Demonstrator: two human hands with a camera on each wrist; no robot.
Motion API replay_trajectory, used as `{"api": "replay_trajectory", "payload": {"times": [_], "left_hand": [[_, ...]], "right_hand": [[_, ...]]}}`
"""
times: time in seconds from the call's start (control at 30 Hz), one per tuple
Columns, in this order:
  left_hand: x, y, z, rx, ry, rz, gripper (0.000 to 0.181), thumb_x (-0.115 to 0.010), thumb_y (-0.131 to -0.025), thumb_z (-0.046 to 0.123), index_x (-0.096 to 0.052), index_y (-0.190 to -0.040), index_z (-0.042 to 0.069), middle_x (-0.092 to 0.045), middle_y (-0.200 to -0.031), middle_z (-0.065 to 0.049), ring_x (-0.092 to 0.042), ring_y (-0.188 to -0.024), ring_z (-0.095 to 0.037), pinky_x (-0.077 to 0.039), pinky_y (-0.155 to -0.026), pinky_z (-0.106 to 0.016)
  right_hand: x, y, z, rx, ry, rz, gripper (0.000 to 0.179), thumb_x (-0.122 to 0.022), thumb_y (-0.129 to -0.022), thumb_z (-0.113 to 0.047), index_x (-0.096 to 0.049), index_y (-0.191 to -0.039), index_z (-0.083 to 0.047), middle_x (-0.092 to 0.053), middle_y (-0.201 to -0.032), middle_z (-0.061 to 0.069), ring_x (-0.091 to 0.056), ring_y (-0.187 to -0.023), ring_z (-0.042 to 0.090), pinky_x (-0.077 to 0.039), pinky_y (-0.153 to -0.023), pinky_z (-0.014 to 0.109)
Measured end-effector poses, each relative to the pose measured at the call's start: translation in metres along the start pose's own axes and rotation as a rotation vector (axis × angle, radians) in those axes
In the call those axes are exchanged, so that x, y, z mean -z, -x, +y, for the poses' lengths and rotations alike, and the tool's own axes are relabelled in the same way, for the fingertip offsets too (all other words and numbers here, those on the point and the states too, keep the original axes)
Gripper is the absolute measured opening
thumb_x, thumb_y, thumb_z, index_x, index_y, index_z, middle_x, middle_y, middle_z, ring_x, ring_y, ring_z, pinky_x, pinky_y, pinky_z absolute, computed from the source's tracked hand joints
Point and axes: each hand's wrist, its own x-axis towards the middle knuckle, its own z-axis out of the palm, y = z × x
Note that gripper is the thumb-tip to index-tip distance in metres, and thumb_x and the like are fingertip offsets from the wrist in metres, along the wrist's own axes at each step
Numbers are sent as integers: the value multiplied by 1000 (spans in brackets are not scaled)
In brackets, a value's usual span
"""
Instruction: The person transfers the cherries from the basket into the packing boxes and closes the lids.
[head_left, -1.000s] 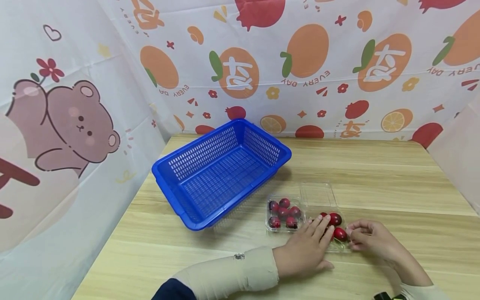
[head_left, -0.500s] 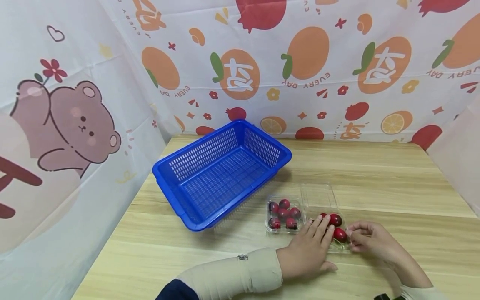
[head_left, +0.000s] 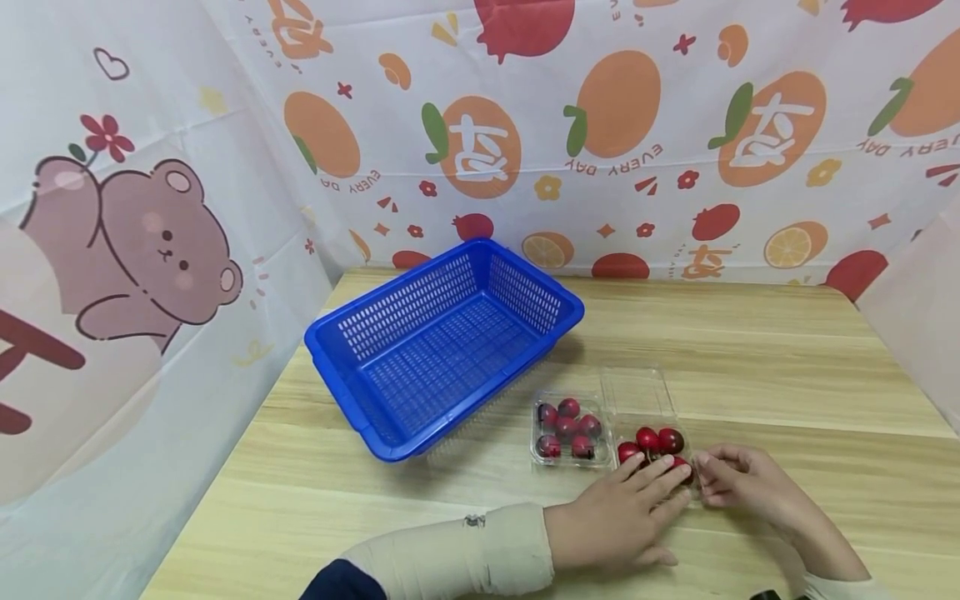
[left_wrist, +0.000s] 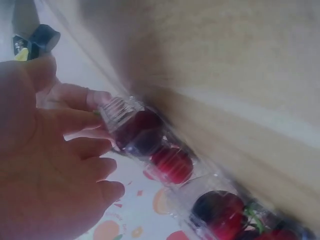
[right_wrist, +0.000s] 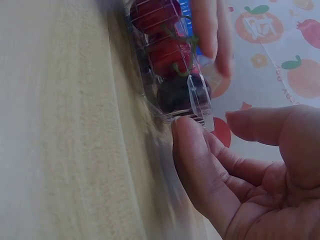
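A clear plastic box (head_left: 697, 492) with its lid (head_left: 637, 390) folded back holds several dark red cherries (head_left: 671, 440), some with green stems. My left hand (head_left: 626, 517) lies over the front of this box, fingers straight and spread, touching the cherries and hiding part of them. At the box's right edge, my right hand (head_left: 742, 482) holds the rim with thumb and fingers. The right wrist view shows the thumb (right_wrist: 192, 145) against the box end, the index finger held apart. Directly left stands a second clear box (head_left: 534, 454), also with several cherries in it.
A large blue plastic basket (head_left: 442, 433) with slotted walls stands at the left on the wooden table (head_left: 795, 358). Printed cloth (head_left: 540, 125) hangs along the back and sides. A dark object (head_left: 767, 595) shows at the bottom edge near the right wrist.
My left hand's fingers have shifted right and toward the front over the cherries, uncovering more of those at the back. My right hand stays at the box's right edge.
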Motion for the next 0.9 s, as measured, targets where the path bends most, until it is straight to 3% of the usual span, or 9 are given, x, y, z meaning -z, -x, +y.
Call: {"api": "replay_trajectory", "payload": {"times": [0.27,0.6,0.77,0.9], "left_hand": [[-2,-3,-2,21,-5,-30,70,-20,-96,64,-24,-153,23,1,-161,1,0,-148,-21,-16,-117,-37],[-2,-11,-7,59,75,-26,68,-20,-96,64,-31,-150,25,-1,-161,3,3,-147,-19,-18,-116,-40],[4,-4,-6,8,44,68,63,-28,-99,58,-32,-150,22,-15,-160,1,-6,-147,-21,-21,-115,-42],[3,4,-4,-90,8,258,52,-40,-99,46,-49,-141,16,-42,-146,-1,-33,-137,-20,-34,-108,-33]], "right_hand": [[1,3,4,2,-32,-39,48,-54,-94,-6,-36,-124,26,-62,-99,16,-66,-84,19,-57,-75,32],[2,3,5,-26,-61,-25,48,-53,-92,-1,-32,-126,26,-62,-101,15,-65,-84,18,-56,-76,32],[4,2,4,-30,-70,-40,48,-52,-94,-2,-31,-126,27,-61,-101,14,-65,-85,17,-56,-76,30],[4,2,3,-31,-76,-41,47,-52,-94,-2,-32,-125,26,-61,-100,13,-65,-85,17,-56,-76,30]]}}
